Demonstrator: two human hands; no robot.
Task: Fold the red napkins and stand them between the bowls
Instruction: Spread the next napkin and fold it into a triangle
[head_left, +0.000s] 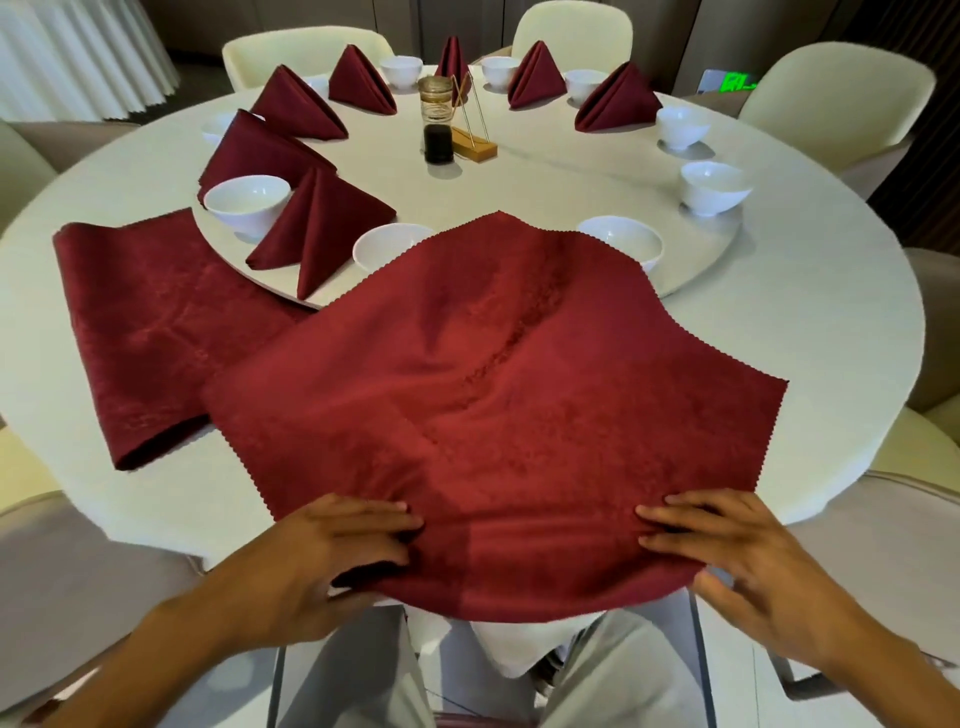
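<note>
Both forearms reached in from the bottom edge toward the near rim of the round white worktop (810, 332). The left hand (332, 551) lay on the near-left edge of an open red napkin (493, 395), its fingers (379, 512) stretched toward the middle on top of the cloth while the thumb seemed tucked under the hanging edge, so the hand pinched the fabric. The right hand (727, 556) mirrored it on the near-right edge, with its fingers (675, 519) straight, spread, and lying flat on the cloth; whether its thumb caught the edge could not be told.

The open napkin was spread corner-forward across the near part of the worktop. Its far corner lay over the edge of the raised turntable (691, 270), between two white bowls, and its near edge sagged off the worktop toward the person's lap.

Left of it lay a flat folded stack of red napkins (140, 332), touching or slipping under the open one. On the turntable, folded napkins stood as tents around the left and far side, the nearest (317, 228) between two bowls (247, 200). On the right side, bowls (714, 184) sat with nothing between them. A dark sauce bottle (438, 140) and a wooden holder (472, 145) stood in the centre. Pale chairs (831, 93) ringed the worktop.
</note>
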